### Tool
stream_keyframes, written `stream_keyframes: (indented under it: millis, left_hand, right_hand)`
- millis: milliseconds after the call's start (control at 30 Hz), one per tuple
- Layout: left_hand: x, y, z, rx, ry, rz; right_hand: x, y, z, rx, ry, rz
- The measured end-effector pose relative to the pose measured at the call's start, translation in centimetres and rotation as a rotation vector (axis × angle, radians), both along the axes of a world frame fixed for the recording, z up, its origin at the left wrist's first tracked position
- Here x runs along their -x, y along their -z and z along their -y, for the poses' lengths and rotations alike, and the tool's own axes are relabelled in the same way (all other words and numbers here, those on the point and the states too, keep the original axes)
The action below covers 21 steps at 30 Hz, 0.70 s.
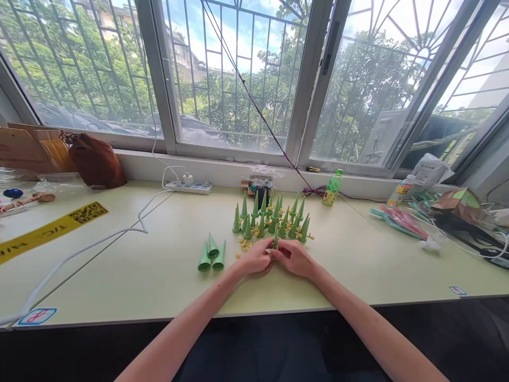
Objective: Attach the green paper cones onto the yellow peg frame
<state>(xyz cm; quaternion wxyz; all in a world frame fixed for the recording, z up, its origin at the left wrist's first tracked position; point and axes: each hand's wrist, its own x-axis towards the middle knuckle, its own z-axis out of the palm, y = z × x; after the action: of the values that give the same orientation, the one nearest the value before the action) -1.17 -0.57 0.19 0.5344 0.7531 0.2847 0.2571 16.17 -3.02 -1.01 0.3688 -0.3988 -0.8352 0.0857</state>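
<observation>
Both hands meet over the table around one upright green cone point(275, 237), its tip pointing up between them. My left hand point(257, 257) closes on its left side, fingers bent. From the right, my right hand point(295, 258) pinches near its base; the fingers hide the lower part. Just beyond stands a group of several green cones point(275, 215) with small yellow pieces sticking out of their sides. Loose yellow pieces point(245, 245) lie by my left hand. Three hollow green cones point(212, 248) lie further left, open ends toward me.
A white power strip point(189, 187) and cable run along the left. Behind the cones sits a small box point(260, 185). A green bottle point(333, 188) stands by the windowsill. Bags and cords point(401, 220) lie at right, a brown pouch point(96, 161) at back left.
</observation>
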Motion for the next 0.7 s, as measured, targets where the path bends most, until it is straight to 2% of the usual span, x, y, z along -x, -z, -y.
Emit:
stream_keyframes:
  millis: [233,500,700]
  left_hand:
    - [0.05,0.26,-0.26,-0.051,-0.012,0.002]
    - [-0.16,0.18,-0.19,0.012,-0.040,0.021]
    - [-0.17,0.10,-0.77,-0.067,-0.207,0.058]
  right_hand:
    - [-0.03,0.10,-0.03,0.002,-0.003,0.007]
    - [0.10,0.04,-0.16,0.026,0.003,-0.044]
    - [-0.41,0.12,-0.80,0.027,0.076,-0.129]
